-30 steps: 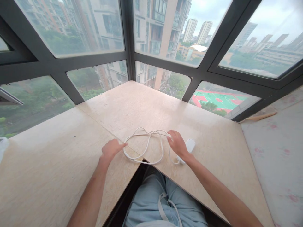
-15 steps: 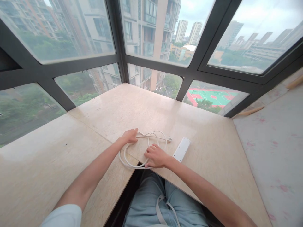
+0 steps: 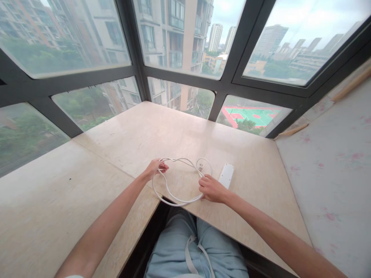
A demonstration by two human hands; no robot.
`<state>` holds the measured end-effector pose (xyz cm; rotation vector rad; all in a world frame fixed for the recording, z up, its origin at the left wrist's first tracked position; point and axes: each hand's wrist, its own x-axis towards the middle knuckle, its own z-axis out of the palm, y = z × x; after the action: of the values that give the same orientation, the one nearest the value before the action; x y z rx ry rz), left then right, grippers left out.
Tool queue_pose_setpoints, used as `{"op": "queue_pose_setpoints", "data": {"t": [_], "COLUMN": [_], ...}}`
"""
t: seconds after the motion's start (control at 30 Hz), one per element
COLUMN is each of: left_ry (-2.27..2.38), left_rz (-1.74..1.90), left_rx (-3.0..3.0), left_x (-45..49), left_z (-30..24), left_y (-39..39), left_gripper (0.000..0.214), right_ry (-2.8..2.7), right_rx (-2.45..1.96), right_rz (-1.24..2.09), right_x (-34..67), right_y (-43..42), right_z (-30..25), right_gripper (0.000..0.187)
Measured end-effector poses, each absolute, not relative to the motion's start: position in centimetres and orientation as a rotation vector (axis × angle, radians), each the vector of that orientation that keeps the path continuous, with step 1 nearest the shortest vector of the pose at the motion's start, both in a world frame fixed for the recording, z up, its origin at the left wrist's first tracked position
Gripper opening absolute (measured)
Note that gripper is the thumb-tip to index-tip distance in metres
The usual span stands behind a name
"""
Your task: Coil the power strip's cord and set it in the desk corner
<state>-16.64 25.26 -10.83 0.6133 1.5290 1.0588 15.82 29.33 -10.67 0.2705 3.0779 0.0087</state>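
A white power cord (image 3: 185, 201) lies in loose loops between my two hands, near the inner corner of the stone counter (image 3: 174, 127). The left side of the loops is in my left hand (image 3: 156, 168), its fingers curled round the cord. My right hand (image 3: 212, 188) is closed on the right side of the loops. Between the hands, nearer the right one, shows the cord's plug (image 3: 199, 166). Just beyond my right hand rests a white power strip (image 3: 226, 175), its screwed face up and its near end hidden by the hand.
Dark window frames (image 3: 179, 79) rise along the counter's far edges. A wall with flowered paper (image 3: 324, 185) bounds the right side. The counter's front edge opens to a dark gap (image 3: 145, 235) by my legs. A small dark speck (image 3: 70, 179) marks the left slab.
My right hand has moved right with the cord, and the loops are spread wider. My left hand has curled round its side. The plug has shifted left and the view has turned slightly.
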Motion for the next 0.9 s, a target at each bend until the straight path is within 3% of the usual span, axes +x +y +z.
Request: {"op": "queue_pose_setpoints", "data": {"t": [0.23, 0.4, 0.53, 0.6, 0.73, 0.9], "left_ry": [1.141, 0.963, 0.901, 0.912, 0.934, 0.923], "left_rz": [1.283, 1.443, 1.489, 1.503, 1.522, 1.559], "left_rx": [0.288, 0.143, 0.101, 0.175, 0.281, 0.144], "left_x": [-13.3, -11.5, -10.6, -10.5, -10.9, -13.3], "left_z": [-9.4, -9.9, -10.2, -9.8, -8.6, -8.7], "left_y": [23.1, 21.3, 19.9, 19.4, 18.8, 18.1], "left_gripper": [0.018, 0.036, 0.032, 0.028, 0.026, 0.03], "right_ry": [3.294, 3.42, 3.318, 3.14, 2.926, 2.779], "right_rx": [0.378, 0.62, 1.238, 1.427, 1.367, 1.494], "right_rz": [-0.045, 0.019, -0.064, -0.17, -0.235, -0.322], "right_x": [20.9, 23.5, 24.7, 25.1, 26.2, 29.6], "right_y": [29.7, 29.3, 29.3, 29.2, 29.1, 30.5], "right_z": [-11.0, -12.7, -14.1, -14.2, -13.4, -12.9], "right_gripper": [0.015, 0.052, 0.072, 0.065, 0.02, 0.023]}}
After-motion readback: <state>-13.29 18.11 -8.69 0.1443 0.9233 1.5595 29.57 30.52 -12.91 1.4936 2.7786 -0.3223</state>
